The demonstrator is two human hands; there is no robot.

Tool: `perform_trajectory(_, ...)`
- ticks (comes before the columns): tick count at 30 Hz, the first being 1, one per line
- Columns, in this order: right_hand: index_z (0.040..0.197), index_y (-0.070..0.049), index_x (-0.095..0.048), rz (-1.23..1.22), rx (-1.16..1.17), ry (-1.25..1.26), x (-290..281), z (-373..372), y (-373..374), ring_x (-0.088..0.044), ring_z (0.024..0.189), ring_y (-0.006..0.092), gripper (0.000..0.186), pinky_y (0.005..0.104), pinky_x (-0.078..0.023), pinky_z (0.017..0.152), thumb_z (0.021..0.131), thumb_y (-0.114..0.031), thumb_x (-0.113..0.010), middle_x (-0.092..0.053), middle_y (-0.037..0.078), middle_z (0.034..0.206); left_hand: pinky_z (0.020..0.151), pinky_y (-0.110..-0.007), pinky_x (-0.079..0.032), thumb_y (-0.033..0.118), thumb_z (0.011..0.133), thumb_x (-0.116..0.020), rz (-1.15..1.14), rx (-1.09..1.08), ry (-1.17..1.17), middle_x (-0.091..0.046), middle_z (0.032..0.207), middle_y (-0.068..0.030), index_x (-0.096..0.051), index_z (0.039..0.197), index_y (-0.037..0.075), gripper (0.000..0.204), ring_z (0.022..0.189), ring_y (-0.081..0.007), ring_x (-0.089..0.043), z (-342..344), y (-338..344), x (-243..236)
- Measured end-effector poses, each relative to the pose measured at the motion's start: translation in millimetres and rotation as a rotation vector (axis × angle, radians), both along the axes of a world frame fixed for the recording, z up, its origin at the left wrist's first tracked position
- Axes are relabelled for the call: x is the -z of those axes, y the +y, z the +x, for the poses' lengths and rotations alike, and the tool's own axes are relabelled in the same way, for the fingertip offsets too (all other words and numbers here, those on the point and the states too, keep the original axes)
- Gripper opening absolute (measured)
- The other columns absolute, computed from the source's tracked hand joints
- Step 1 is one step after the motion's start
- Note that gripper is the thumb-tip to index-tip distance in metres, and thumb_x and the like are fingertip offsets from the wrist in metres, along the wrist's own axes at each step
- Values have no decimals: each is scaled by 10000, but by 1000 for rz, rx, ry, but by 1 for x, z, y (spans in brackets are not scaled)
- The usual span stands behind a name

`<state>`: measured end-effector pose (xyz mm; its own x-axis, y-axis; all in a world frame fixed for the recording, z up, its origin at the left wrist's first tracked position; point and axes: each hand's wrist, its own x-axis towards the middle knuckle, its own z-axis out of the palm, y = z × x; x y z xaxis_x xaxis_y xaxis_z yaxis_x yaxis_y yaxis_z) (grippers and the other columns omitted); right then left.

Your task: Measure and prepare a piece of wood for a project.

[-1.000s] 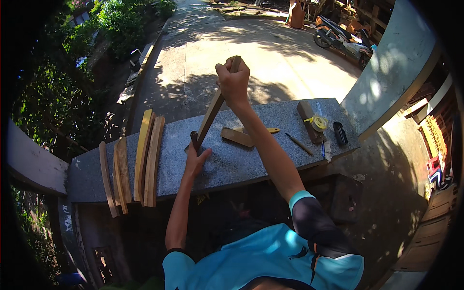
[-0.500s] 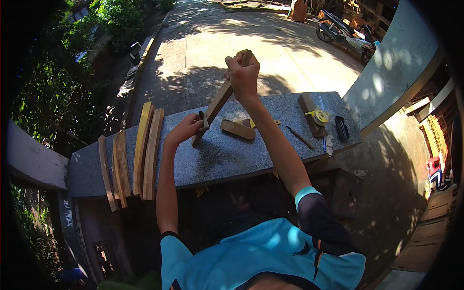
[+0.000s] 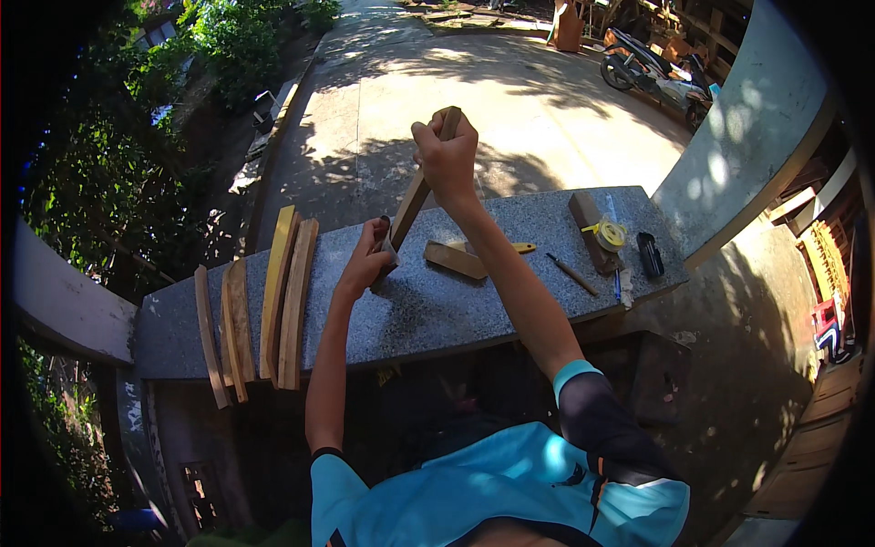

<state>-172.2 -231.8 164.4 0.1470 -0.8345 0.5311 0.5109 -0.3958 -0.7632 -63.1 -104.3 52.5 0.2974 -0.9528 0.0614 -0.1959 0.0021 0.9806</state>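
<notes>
Head view: right grip [image 3: 447,162] clenches wooden bar [image 3: 413,204], left grip [image 3: 365,262] holds dark pad [image 3: 389,257], bench [image 3: 488,313] carries strips [image 3: 296,305].

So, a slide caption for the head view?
Right hand grips a wooden strip; left hand holds a dark piece against it.

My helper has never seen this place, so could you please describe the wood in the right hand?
Find the grey bench, then the right hand above its far edge. That hand grips a slanting wooden strip near its upper end, with the left hand lower down. Unlike the other strips, which lie on the bench's left side, it is held up.
</notes>
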Motion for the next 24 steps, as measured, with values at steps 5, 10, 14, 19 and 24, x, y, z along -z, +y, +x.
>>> perform_trajectory(5,700,-57,-391,-51,-13,15,-8,18,9,-397,455,59,192,224,-343,397,724,-21,-578,-408,-6,582,807,-282,-371,419,830,-406,-193,-180,115,-460,1094,-77,-375,1230,55,541,938,-198,-464,-9,-6,26)
perform_trajectory(10,699,-57,-392,-28,-45,25,-7,16,12,-385,450,51,189,221,-335,391,733,-20,-575,-403,-11,576,549,-277,-374,545,894,-285,-269,-473,-84,-557,753,-43,-557,1018,55,574,645,-115,-499,-28,-16,25)
perform_trajectory(14,700,-59,-394,-33,-23,6,-4,9,9,-377,445,50,187,222,-338,388,734,-20,-574,-402,-11,574,527,-243,-349,454,916,-289,-226,-467,-48,-560,670,-18,-568,955,39,501,584,-86,-465,-33,-21,18)
perform_trajectory(19,701,-58,-397,-14,-15,-15,-6,8,16,-397,447,56,185,219,-346,390,733,-19,-576,-406,-8,574,473,-272,-353,466,912,-292,-304,-419,-123,-564,640,-37,-599,880,42,524,525,-105,-480,-24,-21,22)
perform_trajectory(24,701,-55,-407,-43,-22,-3,-7,15,15,-401,452,56,182,222,-343,392,727,-23,-585,-409,-5,587,467,-269,-327,463,914,-291,-342,-361,-31,-540,631,-24,-594,890,38,522,517,-98,-442,-19,-22,27)
